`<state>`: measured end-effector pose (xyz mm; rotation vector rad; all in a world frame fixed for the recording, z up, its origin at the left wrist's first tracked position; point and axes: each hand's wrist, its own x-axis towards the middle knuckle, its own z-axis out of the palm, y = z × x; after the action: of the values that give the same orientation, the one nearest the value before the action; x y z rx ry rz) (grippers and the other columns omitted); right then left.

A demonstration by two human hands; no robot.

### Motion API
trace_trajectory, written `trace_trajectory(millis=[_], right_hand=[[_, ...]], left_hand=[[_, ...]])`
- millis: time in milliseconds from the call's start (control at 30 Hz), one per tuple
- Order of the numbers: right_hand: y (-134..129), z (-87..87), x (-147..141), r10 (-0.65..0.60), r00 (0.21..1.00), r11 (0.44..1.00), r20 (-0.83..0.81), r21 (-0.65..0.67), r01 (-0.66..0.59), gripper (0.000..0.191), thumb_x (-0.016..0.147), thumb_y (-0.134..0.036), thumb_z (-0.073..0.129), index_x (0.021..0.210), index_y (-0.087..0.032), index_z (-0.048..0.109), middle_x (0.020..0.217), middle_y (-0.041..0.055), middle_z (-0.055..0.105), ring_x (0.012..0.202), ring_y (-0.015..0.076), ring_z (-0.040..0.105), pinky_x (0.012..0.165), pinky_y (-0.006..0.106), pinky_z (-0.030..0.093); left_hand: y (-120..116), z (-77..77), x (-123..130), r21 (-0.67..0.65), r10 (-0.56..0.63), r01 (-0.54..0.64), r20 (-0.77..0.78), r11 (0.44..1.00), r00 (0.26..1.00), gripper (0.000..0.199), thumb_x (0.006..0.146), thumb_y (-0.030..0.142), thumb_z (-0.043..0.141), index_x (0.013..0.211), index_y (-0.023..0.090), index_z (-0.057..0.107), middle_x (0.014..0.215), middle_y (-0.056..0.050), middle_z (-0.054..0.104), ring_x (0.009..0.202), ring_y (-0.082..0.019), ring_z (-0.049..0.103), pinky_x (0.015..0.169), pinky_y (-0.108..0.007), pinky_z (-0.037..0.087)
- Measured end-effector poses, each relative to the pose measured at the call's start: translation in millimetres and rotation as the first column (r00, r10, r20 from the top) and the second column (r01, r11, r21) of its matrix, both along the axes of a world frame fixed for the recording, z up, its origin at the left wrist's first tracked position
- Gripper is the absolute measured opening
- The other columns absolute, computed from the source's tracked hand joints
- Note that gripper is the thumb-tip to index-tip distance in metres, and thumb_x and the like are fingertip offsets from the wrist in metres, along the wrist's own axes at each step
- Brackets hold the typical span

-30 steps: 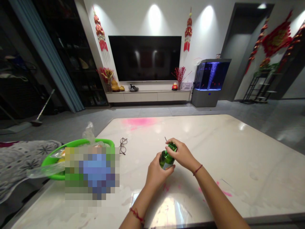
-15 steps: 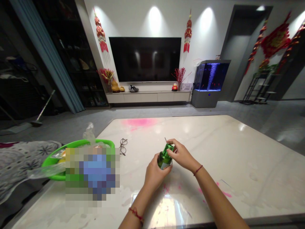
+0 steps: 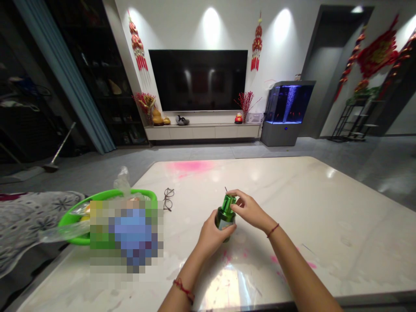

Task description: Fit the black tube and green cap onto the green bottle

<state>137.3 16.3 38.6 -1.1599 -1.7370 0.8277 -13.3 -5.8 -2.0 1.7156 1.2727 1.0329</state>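
A green bottle (image 3: 222, 215) with a pale label is upright or slightly tilted over the table. My left hand (image 3: 214, 232) is wrapped round its body, thumb across the front. The shiny green cap (image 3: 228, 203) is at the bottle's top. My right hand (image 3: 248, 210) closes on this cap from the right, with fingertips on its upper rim and side. A thin dark stick (image 3: 225, 189) pokes up just behind the cap; its lower end is hidden.
A pale marble table (image 3: 276, 186) carries pink stains. Eyeglasses (image 3: 168, 199) lie left of my hands. Farther left stands a green basket (image 3: 73, 237) with plastic bags, partly blurred out. Beyond the table are a television (image 3: 198, 80) and a fish tank (image 3: 287, 104).
The bottle and cap have become a little more upright, showing more of the bottle's body. My right hand has shifted slightly right, still on the cap.
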Motion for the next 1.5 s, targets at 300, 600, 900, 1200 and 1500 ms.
trace_trajectory(millis=[300, 600, 900, 1200, 1500], right_hand=[[1, -3.5, -6, -0.130, 0.991, 0.991, 0.030, 0.015, 0.130, 0.056, 0.073, -0.043, 0.056, 0.122, -0.019, 0.044, 0.088, 0.0038, 0.057, 0.068, 0.0128, 0.052, 0.070, 0.029, 0.043], [-6, -2.7, -19, -0.275, 0.920, 0.961, 0.280, 0.079, 0.263, 0.064, 0.075, -0.050, 0.053, 0.127, -0.018, 0.036, 0.080, 0.0063, 0.060, 0.075, 0.0221, 0.058, 0.068, 0.031, 0.040], [-1, -7.2, -18, -0.187, 0.979, 0.980, 0.084, 0.088, 0.180, 0.059, 0.069, -0.040, 0.060, 0.121, -0.019, 0.042, 0.068, -0.0019, 0.054, 0.057, 0.0130, 0.050, 0.056, 0.025, 0.041], [-2, -1.4, -17, -0.058, 0.996, 0.998, -0.063, 0.017, 0.059, 0.056, 0.069, -0.031, 0.060, 0.121, -0.017, 0.044, 0.067, -0.0030, 0.052, 0.054, 0.0101, 0.044, 0.052, 0.023, 0.039], [-2, 2.9, -14, -0.004, 0.985, 1.000, -0.170, 0.018, 0.007, 0.044, 0.069, -0.027, 0.061, 0.111, -0.018, 0.053, 0.081, 0.0014, 0.059, 0.054, 0.0080, 0.045, 0.053, 0.023, 0.041]], left_hand=[[-3, 6.0, 1, -0.041, -0.084, 0.085, 0.036, 0.995, 0.996, 0.040, 0.064, 0.032, 0.064, 0.098, 0.015, 0.055, 0.093, -0.006, 0.065, 0.083, -0.019, 0.059, 0.072, -0.027, 0.045], [-2, 1.6, 0, 0.065, 0.013, -0.008, -0.080, 0.998, 0.997, 0.044, 0.062, 0.032, 0.065, 0.101, 0.018, 0.053, 0.091, -0.003, 0.065, 0.081, -0.019, 0.060, 0.070, -0.028, 0.045], [-2, 7.1, 0, 0.083, 0.070, -0.063, -0.080, 0.995, 0.994, 0.042, 0.060, 0.032, 0.066, 0.098, 0.018, 0.053, 0.090, -0.003, 0.065, 0.080, -0.018, 0.060, 0.069, -0.027, 0.046], [-1, 6.7, 0, 0.128, 0.101, -0.097, -0.020, 0.987, 0.995, 0.044, 0.060, 0.035, 0.067, 0.099, 0.019, 0.053, 0.089, -0.003, 0.065, 0.079, -0.017, 0.060, 0.070, -0.026, 0.046], [1, 8.8, -2, 0.106, 0.114, -0.117, 0.034, 0.987, 0.993, 0.042, 0.064, 0.037, 0.065, 0.099, 0.018, 0.052, 0.087, -0.003, 0.064, 0.079, -0.016, 0.060, 0.070, -0.026, 0.045]])
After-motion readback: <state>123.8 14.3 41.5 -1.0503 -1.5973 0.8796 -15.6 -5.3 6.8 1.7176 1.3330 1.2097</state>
